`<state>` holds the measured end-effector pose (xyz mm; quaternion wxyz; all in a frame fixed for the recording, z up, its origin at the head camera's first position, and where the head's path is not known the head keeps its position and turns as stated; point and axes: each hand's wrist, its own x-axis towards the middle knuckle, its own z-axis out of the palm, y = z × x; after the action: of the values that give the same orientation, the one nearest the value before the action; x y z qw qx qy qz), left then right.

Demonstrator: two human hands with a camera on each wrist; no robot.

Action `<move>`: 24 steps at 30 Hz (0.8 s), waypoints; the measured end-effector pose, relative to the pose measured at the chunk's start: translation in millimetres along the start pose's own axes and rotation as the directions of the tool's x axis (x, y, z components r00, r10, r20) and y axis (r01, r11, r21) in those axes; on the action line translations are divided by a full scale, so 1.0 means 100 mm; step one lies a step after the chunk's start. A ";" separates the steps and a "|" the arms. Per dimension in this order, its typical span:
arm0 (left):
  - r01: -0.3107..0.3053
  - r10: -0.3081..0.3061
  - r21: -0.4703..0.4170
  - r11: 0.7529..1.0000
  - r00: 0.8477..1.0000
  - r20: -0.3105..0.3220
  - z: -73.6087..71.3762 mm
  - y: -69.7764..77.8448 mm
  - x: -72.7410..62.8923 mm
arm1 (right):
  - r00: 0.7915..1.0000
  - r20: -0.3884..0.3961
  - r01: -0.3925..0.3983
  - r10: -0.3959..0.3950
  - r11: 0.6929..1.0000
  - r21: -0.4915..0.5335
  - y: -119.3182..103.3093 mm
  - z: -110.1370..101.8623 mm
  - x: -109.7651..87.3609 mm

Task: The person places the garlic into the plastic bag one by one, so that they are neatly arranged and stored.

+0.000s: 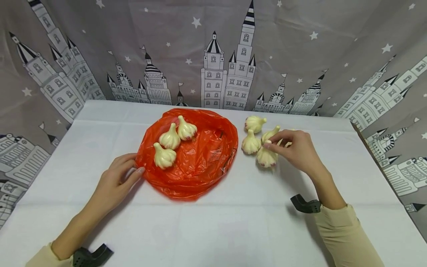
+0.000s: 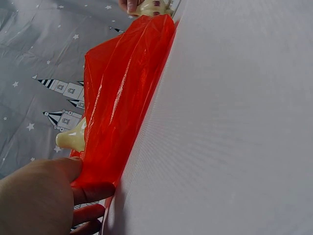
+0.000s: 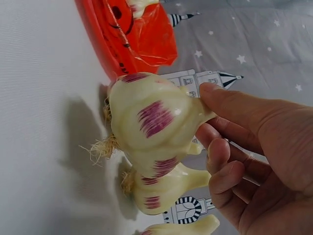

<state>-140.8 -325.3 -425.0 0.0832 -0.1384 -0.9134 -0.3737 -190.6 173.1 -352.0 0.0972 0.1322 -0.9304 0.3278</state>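
A red plastic bag (image 1: 207,155) lies spread open with its edge rolled into a round rim, and three garlic bulbs (image 1: 170,137) sit in its left part. At the bag's left rim, my left hand (image 1: 118,180) pinches the plastic, thumb on one side and fingers on the other, as the left wrist view (image 2: 39,198) shows. To the right of the bag, my right hand (image 1: 298,150) holds a garlic bulb (image 3: 146,122) by its neck between thumb and fingertips. Purple streaks mark this bulb, and dry roots hang from its base.
More garlic bulbs (image 1: 251,142) stand close around the right hand, one partly hidden behind its fingers. A white cloth (image 1: 213,230) covers the table. Behind rises a grey curtain (image 1: 180,29) printed with castles and stars.
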 end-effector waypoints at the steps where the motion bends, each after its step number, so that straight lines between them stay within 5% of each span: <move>1: 0.001 -0.001 -0.004 1.000 1.000 0.000 0.00 0.00 0.00 | 1.000 -0.001 -0.001 0.001 1.000 -0.001 0.00 -0.01 0.00; 24: 0.020 -0.020 0.009 1.000 1.000 0.006 0.02 0.00 0.00 | 0.997 -0.065 0.057 -0.052 0.995 0.082 -0.23 -0.10 0.07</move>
<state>-140.4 -324.0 -426.3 0.0772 -0.1299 -0.9166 -0.3702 -188.8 160.6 -329.5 0.1295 0.1513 -0.9084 0.3677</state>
